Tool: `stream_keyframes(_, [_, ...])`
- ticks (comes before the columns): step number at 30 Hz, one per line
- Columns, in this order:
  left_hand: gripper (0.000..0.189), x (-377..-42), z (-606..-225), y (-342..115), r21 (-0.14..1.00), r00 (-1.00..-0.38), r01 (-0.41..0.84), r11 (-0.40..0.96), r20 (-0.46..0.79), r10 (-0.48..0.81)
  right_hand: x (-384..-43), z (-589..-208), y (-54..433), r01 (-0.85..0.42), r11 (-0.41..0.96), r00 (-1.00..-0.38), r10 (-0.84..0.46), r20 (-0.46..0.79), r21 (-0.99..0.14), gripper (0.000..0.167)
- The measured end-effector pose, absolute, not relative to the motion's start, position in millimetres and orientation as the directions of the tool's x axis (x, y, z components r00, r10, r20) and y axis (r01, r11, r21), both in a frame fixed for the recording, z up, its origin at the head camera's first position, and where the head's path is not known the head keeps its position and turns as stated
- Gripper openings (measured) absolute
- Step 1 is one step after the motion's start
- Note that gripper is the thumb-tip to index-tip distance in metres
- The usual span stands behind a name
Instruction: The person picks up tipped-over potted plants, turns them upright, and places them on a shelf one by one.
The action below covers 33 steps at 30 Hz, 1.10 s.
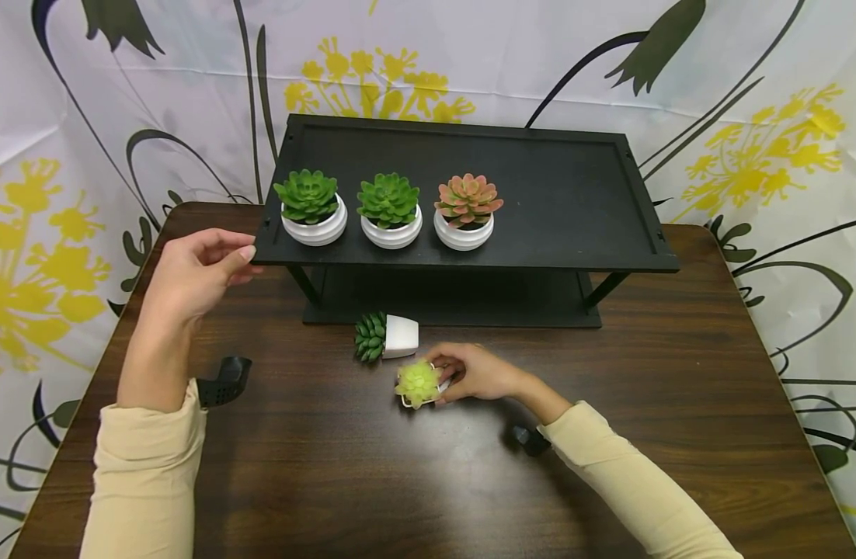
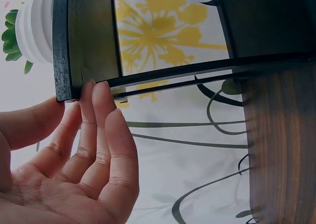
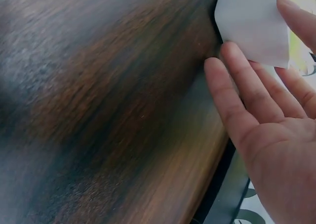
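My left hand (image 1: 197,272) pinches the front left corner of a black two-tier shelf (image 1: 561,194), its thumb on top and fingers beneath the upper board. In front of the shelf, my right hand (image 1: 480,373) grips a yellow-green succulent (image 1: 418,383) by its white pot (image 3: 254,23). Just behind and left of that hand, a dark green succulent (image 1: 370,337) in a white pot lies on its side. On the upper board stand a left green succulent (image 1: 307,197), a middle green succulent (image 1: 389,201) and a pink succulent (image 1: 468,200), all in round white pots.
The shelf stands at the back of a dark wooden table (image 1: 316,481). Behind it hangs a white cloth (image 1: 512,54) printed with yellow flowers and dark stems. The lower board (image 1: 449,296) sits beneath the upper one, joined by slanted legs.
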State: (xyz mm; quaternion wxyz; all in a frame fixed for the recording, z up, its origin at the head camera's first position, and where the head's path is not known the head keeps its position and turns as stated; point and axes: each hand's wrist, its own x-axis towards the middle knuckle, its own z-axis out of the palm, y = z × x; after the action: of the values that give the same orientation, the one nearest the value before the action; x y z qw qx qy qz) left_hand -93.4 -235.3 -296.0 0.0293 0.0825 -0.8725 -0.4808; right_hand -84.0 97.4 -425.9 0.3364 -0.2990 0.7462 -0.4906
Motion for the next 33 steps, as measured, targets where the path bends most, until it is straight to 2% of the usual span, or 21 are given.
stream_keyframes(10, [0.023,-92.7,-295.2,-235.1,0.835,-0.985,-0.11,0.539,-0.021,-0.17,-81.1,-427.9,94.6,-0.177,0.397,-0.626,-0.752,-0.208,-0.901,0.055])
stream_keyframes(16, [0.024,-93.0,-295.1,-235.5,0.834,-0.986,-0.112,0.54,-0.024,-0.167,-78.6,-428.8,93.7,-0.212,0.391,-0.64,-0.748,-0.175,-0.896,0.052])
stream_keyframes(22, [0.025,-93.8,-295.1,-235.7,0.825,-0.986,-0.117,0.553,-0.029,-0.165,-77.1,-427.7,94.3,-0.201,0.391,-0.642,-0.745,-0.181,-0.898,0.051])
stream_keyframes(33, [0.023,-93.0,-295.0,-235.6,0.832,-0.986,-0.114,0.543,-0.026,-0.167,-75.2,-429.3,104.2,-0.141,0.385,-0.698,-0.692,-0.184,-0.912,0.051])
